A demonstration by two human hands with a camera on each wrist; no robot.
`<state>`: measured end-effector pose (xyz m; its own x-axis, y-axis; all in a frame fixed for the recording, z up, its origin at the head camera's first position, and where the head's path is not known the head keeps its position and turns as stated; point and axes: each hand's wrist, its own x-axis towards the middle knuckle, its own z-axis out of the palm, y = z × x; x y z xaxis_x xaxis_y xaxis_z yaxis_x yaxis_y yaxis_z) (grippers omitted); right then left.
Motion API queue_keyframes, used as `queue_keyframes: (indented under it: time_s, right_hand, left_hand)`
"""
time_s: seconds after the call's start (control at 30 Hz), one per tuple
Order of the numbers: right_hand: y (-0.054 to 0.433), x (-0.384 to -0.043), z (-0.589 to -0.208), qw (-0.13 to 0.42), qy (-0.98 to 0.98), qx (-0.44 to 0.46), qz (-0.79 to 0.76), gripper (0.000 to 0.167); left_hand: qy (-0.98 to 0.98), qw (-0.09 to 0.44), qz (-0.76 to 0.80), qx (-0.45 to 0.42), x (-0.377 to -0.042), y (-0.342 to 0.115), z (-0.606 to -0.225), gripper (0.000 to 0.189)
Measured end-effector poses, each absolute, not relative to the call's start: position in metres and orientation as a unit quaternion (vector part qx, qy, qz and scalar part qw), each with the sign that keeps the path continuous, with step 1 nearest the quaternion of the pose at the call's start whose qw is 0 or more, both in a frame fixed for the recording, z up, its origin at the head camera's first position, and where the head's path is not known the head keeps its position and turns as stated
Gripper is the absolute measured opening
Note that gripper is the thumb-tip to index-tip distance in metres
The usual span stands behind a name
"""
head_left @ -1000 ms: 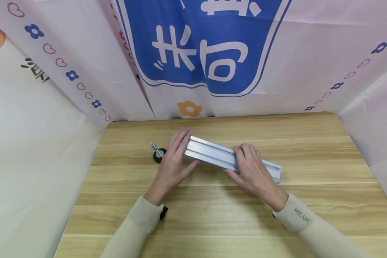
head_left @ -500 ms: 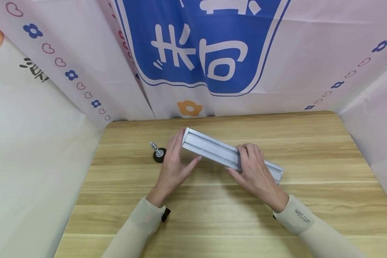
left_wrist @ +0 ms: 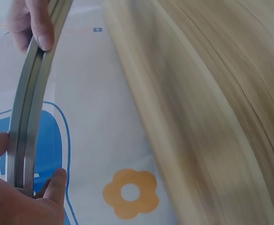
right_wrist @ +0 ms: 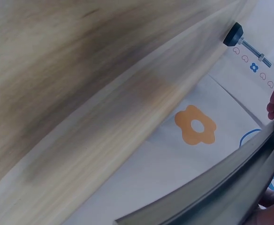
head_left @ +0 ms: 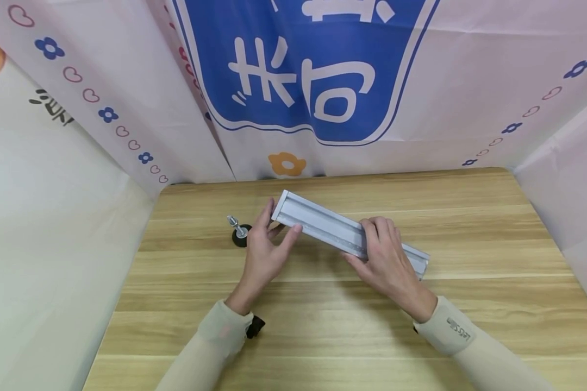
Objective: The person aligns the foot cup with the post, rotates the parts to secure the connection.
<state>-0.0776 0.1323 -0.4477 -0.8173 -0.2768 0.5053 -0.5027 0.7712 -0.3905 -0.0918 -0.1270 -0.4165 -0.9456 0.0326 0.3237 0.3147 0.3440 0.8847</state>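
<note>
Two-handed handling of a grooved metal profile (head_left: 323, 222), followed from my remote station. The profile slants above the tabletop (head_left: 469, 217), its left end seemingly raised; I cannot tell whether its right end touches wood. My right hand (head_left: 388, 260) pinches it between thumb and fingers, right of the middle. My left hand (head_left: 264, 255) surrounds the left end, thumb at the near edge; whether it pinches firmly I cannot tell. A threaded foot (head_left: 241, 235) stands just beside it, untouched. I judge the step to be adjusting the hold; the next move calls for a steady right grip while the left settles.
</note>
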Motion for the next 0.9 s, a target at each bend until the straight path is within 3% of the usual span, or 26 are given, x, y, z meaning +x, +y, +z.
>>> queue_keyframes:
  time_s: [0.3,0.9]
  right_hand:
    - [0.131,-0.077,-0.449,0.230,-0.911,0.205,0.274,0.071]
    - [0.125,-0.076,-0.452,0.250,-0.897,0.189,0.311,0.071]
  left_hand:
    - [-0.760,0.084,-0.643,-0.043,-0.092,-0.120,-0.414,0.075]
    - [-0.676,0.097,-0.731,-0.004,-0.091,-0.108,-0.409,0.039]
